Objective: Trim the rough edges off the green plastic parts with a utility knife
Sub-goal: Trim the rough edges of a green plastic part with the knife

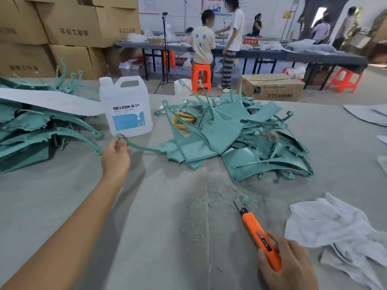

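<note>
My left hand (115, 155) reaches far forward and pinches the ring end of a long thin green plastic part (144, 147) that runs right into the middle pile of green parts (234, 141). My right hand (287, 264) grips an orange utility knife (259, 235) near the table's front; its blade is out and points up-left over green shavings (211, 201). A second pile of green parts (39, 132) lies at the left.
A white DEXCON jug (127, 107) stands behind my left hand. White cloths (339, 225) lie at the right. A long pale sheet (52, 102) rests over the left pile. Yellow rings (184, 120) sit behind the middle pile. People work at tables beyond.
</note>
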A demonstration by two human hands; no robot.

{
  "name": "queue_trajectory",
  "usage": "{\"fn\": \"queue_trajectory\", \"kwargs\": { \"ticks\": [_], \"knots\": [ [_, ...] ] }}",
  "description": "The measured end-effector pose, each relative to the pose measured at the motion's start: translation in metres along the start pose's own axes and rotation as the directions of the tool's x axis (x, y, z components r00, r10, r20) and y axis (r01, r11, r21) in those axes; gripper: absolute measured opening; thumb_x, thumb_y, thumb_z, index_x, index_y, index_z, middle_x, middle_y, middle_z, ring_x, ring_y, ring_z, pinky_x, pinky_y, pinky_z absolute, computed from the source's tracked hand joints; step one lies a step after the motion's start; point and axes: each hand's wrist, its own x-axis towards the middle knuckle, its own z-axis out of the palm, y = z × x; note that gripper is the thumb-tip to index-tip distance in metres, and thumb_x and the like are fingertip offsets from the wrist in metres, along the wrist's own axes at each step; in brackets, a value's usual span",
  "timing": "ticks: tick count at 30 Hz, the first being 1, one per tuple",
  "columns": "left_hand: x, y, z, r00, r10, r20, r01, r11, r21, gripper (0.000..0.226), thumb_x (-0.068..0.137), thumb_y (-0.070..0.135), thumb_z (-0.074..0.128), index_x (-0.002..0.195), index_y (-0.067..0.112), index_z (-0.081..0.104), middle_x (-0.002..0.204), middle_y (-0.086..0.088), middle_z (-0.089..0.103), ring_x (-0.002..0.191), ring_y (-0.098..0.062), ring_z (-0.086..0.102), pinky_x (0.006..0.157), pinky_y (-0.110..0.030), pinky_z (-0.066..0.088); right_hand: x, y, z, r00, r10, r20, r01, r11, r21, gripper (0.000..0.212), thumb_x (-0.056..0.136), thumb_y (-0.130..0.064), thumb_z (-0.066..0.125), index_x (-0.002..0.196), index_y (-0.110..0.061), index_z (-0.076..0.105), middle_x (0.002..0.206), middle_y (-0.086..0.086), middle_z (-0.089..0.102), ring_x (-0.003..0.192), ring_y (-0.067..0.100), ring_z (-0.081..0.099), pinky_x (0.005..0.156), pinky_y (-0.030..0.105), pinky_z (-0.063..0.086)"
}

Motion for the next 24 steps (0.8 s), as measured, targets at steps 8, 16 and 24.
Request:
{"fn": "queue_trajectory", "kwargs": {
  "ticks": [8,16,24],
  "knots": [
    [-0.007,0.017,-0.101,0.985,0.108,-0.135,-0.132,0.973,-0.187,0.023,0.109,0.024,0.033,0.095,0.032,0.05,0.097,0.005,0.07,0.07,-0.009,0.064,0.064,-0.025,0.055,-0.004,-0.006,-0.004,0.998,0.066,0.023,-0.065,0.997,-0.047,0.057,0.071,-0.045,0.046,0.101,-0.011,0.08,0.082,0.016,0.064,0.076,0.045,0.065,0.076,0.052,0.055],
    [-0.031,-0.007,-0.086,0.972,-0.233,0.031,0.229,0.97,0.082,0.016,0.1,0.021,0.06,0.108,0.009,0.054,0.094,-0.014,0.059,0.081,-0.026,0.061,0.074,-0.038,0.05,-0.007,-0.002,-0.01,0.983,0.112,0.146,-0.113,0.994,0.001,0.047,0.067,0.003,0.087,0.11,-0.013,0.077,0.095,0.012,0.067,0.088,0.039,0.064,0.078,0.035,0.043],
    [-0.094,-0.017,-0.003,0.928,-0.145,0.343,-0.238,0.476,0.846,0.087,0.081,0.085,0.042,0.14,0.021,0.049,0.143,-0.019,0.047,0.133,-0.038,0.041,0.11,-0.048,0.031,-0.01,-0.003,-0.015,0.99,0.075,0.115,-0.086,0.992,0.09,0.034,0.083,-0.011,0.075,0.117,-0.015,0.072,0.099,0.007,0.068,0.095,0.027,0.061,0.077,0.029,0.04]
  ]
}}
